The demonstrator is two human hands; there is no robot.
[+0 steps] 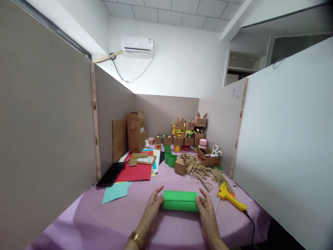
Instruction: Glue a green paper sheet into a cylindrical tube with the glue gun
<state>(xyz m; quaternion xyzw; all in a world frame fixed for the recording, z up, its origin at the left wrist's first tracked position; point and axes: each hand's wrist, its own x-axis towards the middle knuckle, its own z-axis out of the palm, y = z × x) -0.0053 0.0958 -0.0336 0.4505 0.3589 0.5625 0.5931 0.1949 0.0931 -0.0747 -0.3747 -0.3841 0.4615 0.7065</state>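
A green roll (180, 201) is held level at the centre, near the front of the table, with a straight seam shown along its length. Its 9 o'clock end is gripped by the left hand (154, 204), its 3 o'clock end by the right hand (206, 205); each is clamped on the roll, with a forefinger lifted off it. Whether the roll is rested on the purple cloth (104, 225) or held just above it cannot be told. A gold watch or bracelet (137, 240) (which of the two is hard to say) is worn on the left wrist.

From the roll, a yellow glue gun (231, 197) is seen lying at 3 o'clock and a turquoise sheet (116, 192) at 9. Red paper (134, 172) is spread at 10 o'clock. At 12, a small cardboard box (180, 166) is placed just beside two green tubes (172, 160), and cardboard strips (194, 166) are heaped at 1 o'clock. Farther back, toward 12, cardboard figures (178, 140) are lined up.
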